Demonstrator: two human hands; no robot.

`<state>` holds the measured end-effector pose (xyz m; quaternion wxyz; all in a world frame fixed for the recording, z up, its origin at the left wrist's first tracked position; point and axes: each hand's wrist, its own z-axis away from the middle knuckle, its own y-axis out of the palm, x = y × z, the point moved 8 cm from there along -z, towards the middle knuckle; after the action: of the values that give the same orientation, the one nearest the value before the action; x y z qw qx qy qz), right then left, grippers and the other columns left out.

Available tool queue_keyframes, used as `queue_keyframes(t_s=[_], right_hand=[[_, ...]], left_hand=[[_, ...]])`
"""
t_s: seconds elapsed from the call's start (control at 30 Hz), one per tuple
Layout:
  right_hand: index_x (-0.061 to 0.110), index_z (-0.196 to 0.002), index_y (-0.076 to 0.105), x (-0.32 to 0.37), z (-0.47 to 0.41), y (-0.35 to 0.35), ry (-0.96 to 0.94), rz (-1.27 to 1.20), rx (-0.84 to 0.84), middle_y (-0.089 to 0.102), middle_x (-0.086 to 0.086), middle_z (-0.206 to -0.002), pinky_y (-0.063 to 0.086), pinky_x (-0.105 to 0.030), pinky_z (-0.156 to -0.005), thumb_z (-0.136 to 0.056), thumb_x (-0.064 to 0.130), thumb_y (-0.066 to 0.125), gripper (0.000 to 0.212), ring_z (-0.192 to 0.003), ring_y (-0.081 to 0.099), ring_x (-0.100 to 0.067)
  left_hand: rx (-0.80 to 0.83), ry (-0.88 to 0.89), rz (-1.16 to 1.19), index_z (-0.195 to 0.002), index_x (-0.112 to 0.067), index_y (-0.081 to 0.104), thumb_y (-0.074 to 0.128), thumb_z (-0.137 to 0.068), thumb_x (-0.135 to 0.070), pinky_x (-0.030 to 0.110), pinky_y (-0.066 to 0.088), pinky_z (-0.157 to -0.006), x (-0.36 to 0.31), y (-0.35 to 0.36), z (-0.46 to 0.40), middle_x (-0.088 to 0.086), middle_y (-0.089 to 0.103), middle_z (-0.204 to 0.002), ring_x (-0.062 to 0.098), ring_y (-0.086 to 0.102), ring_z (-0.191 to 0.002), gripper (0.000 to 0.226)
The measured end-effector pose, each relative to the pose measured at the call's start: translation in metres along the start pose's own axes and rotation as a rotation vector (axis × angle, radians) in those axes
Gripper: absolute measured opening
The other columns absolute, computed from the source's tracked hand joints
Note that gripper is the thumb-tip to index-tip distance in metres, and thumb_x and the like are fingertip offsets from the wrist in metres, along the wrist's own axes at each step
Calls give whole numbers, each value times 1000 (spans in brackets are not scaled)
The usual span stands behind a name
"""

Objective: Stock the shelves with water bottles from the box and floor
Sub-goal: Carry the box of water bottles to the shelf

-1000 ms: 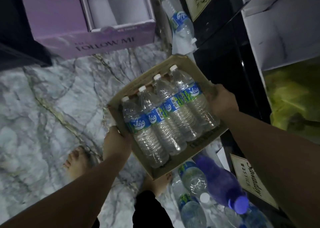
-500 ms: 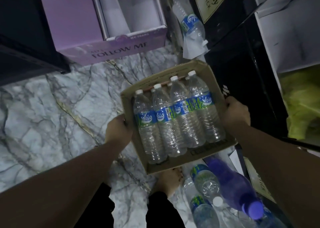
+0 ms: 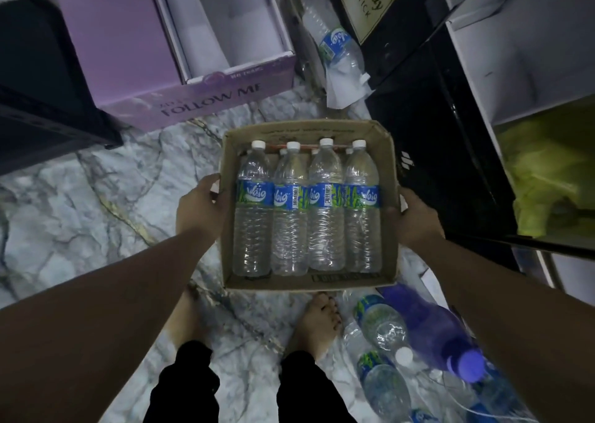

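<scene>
Water bottles, four w/ white caps and blue-green labels, lie side by side on their sides in an open cardboard box, caps pointing away from the person. More caps peek out betw. them at the far end, so a lower layer is likely there (can't count it). The box is held off the marble floor, roughly level, in front of the person.

Left hand grips the box's left wall, thumb hooked over the rim, fingers under or behind the cardboard. Right hand grips the right wall the same way, thumb on the inner face near the rightmost bottle; its other fingers are hidden.

On the floor near the person's right foot lie loose clear bottles, labels like those in the box, and a purple bottle w/ a purple cap lying across them. Another clear bottle lies further off, past the box's far edge, beside crumpled white paper.

A purple carton marked "FOLLOW ME" sits open at upper left. At right is a dark unit and, beyond it, white shelf panels w/ a yellow-green bag in the lower compartment. A cream sign leans at the top.
</scene>
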<state>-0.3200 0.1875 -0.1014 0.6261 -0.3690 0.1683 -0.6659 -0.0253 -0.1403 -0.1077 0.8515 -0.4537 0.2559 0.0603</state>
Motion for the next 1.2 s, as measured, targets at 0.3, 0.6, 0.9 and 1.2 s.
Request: queue_keyframes(t_s=[0.3, 0.6, 0.9, 1.2], right_hand=[[38, -131, 45, 1, -25, 14, -47, 192, 62, 68, -11, -113, 57, -47, -90, -101, 45, 49, 31, -103, 66, -37], [15, -97, 62, -1, -41, 10, -149, 369, 198, 71, -8, -84, 47, -23, -51, -101, 30, 60, 15, -59, 65, -14], [12, -80, 64, 9, 13, 8, -210, 322, 122, 74, -12, -70, 64, -46, -68, -96, 26, 61, 21, -69, 75, -35], [11, -86, 55, 87, 121, -13, -325, 298, 41, 70, -21, -80, 58, -55, -69, -100, 40, 57, 32, -77, 69, -45]], left_hand=[[128, -20, -159, -144, -39, 34, 47, -102, -28, 43, 55, -71, 9, 21, 2, 15, 71, -90, 40, 66, -80, 45], [436, -58, -496, -91, -8, 65, 54, -95, -13, 34, 61, -53, 17, 18, -11, 9, 71, -74, 23, 72, -52, 13], [328, 133, -463, -72, -13, 49, 55, -100, -29, 35, 48, -67, 21, -33, 19, 17, 70, -82, 39, 68, -85, 33], [149, 61, -310, -74, -8, 54, 58, -100, -22, 41, 51, -66, 52, -164, 93, 18, 68, -74, 41, 67, -80, 30]])
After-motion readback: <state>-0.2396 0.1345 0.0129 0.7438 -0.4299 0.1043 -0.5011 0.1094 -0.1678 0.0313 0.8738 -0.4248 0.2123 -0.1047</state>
